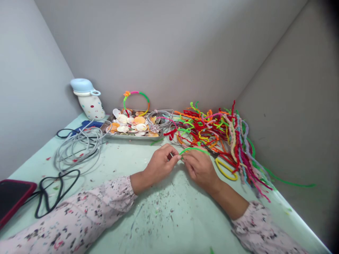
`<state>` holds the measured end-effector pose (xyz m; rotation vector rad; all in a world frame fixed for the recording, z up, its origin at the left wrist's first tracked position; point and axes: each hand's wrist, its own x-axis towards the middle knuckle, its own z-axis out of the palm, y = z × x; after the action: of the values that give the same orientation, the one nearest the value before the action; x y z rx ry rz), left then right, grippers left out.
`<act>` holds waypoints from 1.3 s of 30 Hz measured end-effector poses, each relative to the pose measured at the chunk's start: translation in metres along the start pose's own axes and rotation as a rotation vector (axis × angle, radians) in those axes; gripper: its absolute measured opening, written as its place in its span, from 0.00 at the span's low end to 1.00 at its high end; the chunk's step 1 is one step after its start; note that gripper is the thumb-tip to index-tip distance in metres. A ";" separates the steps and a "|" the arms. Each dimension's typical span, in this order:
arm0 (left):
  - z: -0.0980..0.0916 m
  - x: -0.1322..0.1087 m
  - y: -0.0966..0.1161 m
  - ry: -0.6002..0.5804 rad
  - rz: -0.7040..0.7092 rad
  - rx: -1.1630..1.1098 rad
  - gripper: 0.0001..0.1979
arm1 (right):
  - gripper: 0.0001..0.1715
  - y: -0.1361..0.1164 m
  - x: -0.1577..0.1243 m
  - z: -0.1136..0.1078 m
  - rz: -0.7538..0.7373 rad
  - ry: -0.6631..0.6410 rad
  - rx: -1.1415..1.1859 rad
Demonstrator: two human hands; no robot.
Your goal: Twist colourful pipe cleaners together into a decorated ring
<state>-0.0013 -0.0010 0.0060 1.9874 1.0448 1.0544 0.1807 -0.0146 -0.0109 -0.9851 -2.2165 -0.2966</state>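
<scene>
- Left hand (160,163) lay low over the tabletop (159,218), its grip pinched thumb to fingertips on the near end of a green pipe cleaner (194,149)
- Right hand (200,167) met it fingertip to fingertip, its grip closed on the same piece, which arched up and over the right knuckles
- The green pipe cleaner was thus held clear of the surface, between both hands and just in front of the pile of pipe cleaners (219,134)
- Yellow-handled scissors (226,169) lay just beside the right hand, partly under the pile
- A tray (132,137) of shells (132,123) stood behind the hands, with a coloured ring (136,102) propped at its back
- Grey cable (76,146), a phone (12,197) and a bottle (88,100) were well apart to the left
- Assessment: the curve would shape best with both pinches close together and firm, the wire bent in small even stages, and loose strands from the pile held clear of the arch
</scene>
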 end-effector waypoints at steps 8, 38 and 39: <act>0.004 0.003 -0.005 -0.022 -0.167 -0.129 0.07 | 0.09 -0.002 0.003 -0.001 -0.057 -0.047 -0.079; 0.005 -0.002 -0.009 0.105 0.268 0.091 0.07 | 0.10 0.003 -0.002 0.002 0.087 0.010 0.082; 0.005 -0.002 -0.010 0.107 0.282 0.098 0.07 | 0.10 0.003 -0.002 0.002 0.087 0.012 0.081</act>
<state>-0.0009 0.0010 -0.0050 2.2256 0.9025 1.2914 0.1831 -0.0127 -0.0140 -1.0302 -2.1505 -0.1717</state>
